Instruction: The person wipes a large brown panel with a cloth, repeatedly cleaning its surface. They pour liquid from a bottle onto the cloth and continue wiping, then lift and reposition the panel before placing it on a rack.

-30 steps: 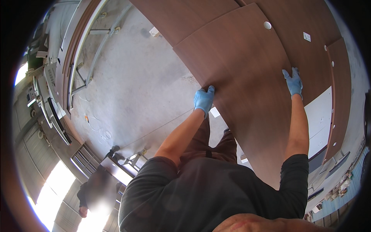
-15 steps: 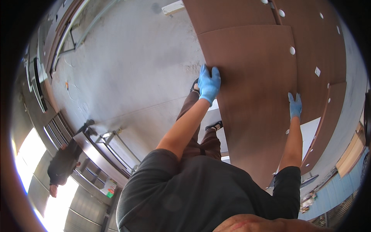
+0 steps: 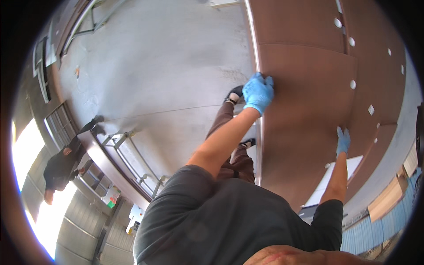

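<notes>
A wide brown panel lies in front of me to the right, with a pale strip along its left edge. My left hand, in a blue glove, has its fingers curled over that edge. On the panel's right part rests my right hand, also blue-gloved, with its fingers stretched out and flat. A second brown panel lies beyond a seam at the far side. White round pads dot the boards along the right.
A person in dark clothes stands at the left beside a long panel on a metal stand. Grey floor stretches to my left, with metal frames at its far left. Boards are stacked at the lower right.
My left hand has gone from outstretched fingers to curled ones at the panel edge. The pale edge strip now shows. Hands and panel sit further right in the picture, and the view has shifted.
</notes>
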Motion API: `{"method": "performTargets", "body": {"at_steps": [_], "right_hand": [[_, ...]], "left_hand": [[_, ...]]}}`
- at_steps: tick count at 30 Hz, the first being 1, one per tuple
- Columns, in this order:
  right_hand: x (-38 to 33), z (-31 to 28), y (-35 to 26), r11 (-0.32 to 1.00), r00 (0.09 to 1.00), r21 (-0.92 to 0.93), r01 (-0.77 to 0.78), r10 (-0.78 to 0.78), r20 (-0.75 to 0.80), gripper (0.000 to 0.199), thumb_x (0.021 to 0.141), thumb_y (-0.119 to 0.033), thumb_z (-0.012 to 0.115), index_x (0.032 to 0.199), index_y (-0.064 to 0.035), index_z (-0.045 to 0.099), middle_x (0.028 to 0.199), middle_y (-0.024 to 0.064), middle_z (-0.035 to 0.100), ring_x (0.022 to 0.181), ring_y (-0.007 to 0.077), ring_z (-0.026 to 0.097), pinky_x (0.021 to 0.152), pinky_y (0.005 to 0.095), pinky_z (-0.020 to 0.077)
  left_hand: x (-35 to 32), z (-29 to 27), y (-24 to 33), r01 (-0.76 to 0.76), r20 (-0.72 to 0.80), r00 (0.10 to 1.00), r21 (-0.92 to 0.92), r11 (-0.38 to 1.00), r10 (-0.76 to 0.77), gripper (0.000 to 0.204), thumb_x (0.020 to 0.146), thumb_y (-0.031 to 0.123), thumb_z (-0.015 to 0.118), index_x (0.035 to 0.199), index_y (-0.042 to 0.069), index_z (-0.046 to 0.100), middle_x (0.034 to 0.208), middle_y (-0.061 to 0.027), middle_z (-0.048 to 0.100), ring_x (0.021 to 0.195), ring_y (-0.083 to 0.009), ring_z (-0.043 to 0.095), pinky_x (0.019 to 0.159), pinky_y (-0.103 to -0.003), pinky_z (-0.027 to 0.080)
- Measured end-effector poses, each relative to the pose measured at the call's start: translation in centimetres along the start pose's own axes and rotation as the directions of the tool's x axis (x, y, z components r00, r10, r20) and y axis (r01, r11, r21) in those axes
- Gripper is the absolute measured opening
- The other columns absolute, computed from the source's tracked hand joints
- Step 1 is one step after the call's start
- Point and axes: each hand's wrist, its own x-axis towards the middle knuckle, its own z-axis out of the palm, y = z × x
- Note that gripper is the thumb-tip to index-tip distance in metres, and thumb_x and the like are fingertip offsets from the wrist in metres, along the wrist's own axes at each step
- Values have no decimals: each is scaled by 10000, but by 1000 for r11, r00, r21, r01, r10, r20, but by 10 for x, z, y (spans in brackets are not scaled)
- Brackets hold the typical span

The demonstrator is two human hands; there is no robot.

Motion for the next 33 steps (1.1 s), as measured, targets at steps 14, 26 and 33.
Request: {"method": "performTargets", "body": {"at_steps": [14, 26, 33], "right_hand": [[23, -2, 16, 998, 997, 37, -45, 42, 67, 919, 982, -545, 711, 1613, 51, 409, 1671, 171, 446, 1476, 318, 489, 1234, 412, 375], [11, 2, 2, 998, 997, 3, 62, -62, 35, 896, 995, -518, 697, 1615, 57, 399, 1692, 205, 404, 1521, 350, 433, 1260, 418, 345], [-78, 55, -31, 956, 837, -236, 172, -268, -476, 710, 989, -463, 686, 1507, 5, 558, 1597, 237, 511, 1497, 410, 451, 1247, 474, 365]], "left_hand": [[-2, -14, 15, 68, 79, 994, 74, 995, -74, 375, 1020, 351, 583, 1035, 9, 736, 1054, -231, 759, 1011, -440, 732, 935, -518, 570], [1, -17, 15, 133, 94, 986, 65, 989, -139, 418, 1011, 405, 565, 1033, 51, 786, 1101, -250, 760, 1061, -436, 730, 948, -515, 577], [-53, 11, -11, -409, -303, 784, 405, 818, 542, 916, 921, 466, 724, 1566, -95, 396, 1609, -375, 393, 1488, -588, 339, 1222, -641, 282]]}}
